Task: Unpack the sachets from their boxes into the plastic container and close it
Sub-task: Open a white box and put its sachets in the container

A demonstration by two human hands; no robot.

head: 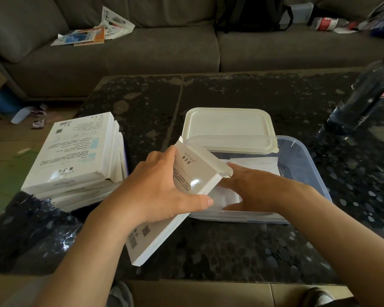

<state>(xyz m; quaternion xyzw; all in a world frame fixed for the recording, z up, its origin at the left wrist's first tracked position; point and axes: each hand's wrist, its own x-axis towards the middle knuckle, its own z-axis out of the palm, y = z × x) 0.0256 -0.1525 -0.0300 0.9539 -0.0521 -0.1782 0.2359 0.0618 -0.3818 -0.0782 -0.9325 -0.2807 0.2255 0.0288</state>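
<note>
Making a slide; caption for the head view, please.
Left hand holds a box over the clear container; right hand reaches inside it.

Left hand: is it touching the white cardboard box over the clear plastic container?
Touching. Head view: left hand grips the white cardboard box, thumb on its near edge.

My left hand point(160, 187) grips a tilted white box point(195, 171) over the clear container point(315, 173); my right hand point(251, 187) reaches inside, fingertips hidden beneath the box.

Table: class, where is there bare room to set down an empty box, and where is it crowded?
Free: the table behind the lid, left of the bottle; the front strip before the container. Crowded: by the stack, left.
</note>
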